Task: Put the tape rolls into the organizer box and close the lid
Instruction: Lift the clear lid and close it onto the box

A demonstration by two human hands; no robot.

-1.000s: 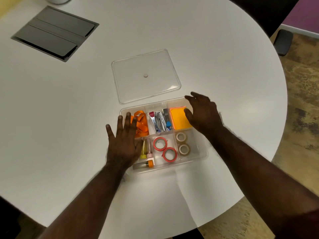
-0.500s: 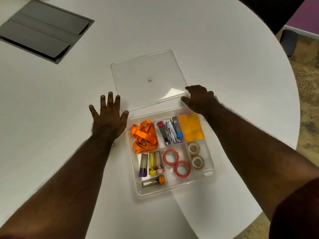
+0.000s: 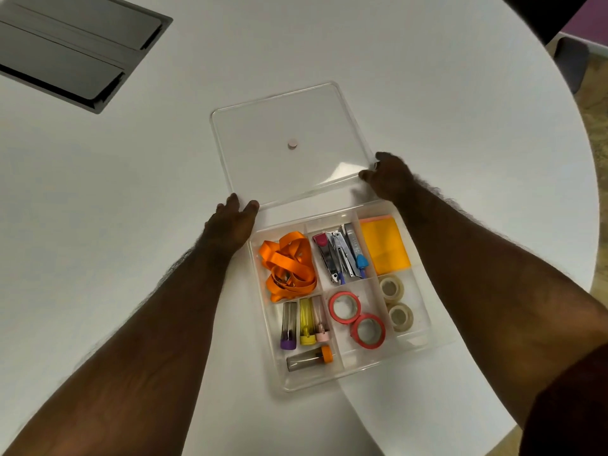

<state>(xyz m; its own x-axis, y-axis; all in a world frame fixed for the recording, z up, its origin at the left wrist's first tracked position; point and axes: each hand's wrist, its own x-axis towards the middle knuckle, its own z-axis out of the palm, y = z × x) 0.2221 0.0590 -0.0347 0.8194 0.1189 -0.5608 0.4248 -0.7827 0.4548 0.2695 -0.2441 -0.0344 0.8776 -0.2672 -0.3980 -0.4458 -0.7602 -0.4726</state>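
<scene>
A clear organizer box (image 3: 437, 337) sits open on the white table. Two red tape rolls (image 3: 344, 307) (image 3: 367, 330) lie in its front middle compartment, and two clear tape rolls (image 3: 391, 287) (image 3: 400, 316) in the front right one. The clear lid (image 3: 263, 159), with a small round knob in its middle, lies flat just behind the box. My left hand (image 3: 230, 222) grips the lid's near left corner. My right hand (image 3: 390, 177) grips its near right corner.
Other compartments hold an orange lanyard (image 3: 288, 266), staplers and clippers (image 3: 340, 253), orange sticky notes (image 3: 385, 245) and several small tubes (image 3: 304, 324). A grey hatch (image 3: 72, 51) is set into the table at the far left. The table's round edge runs along the right.
Both hands have left the box and moved back to the lid's near corners, where they now take hold of it. The view has shifted closer.
</scene>
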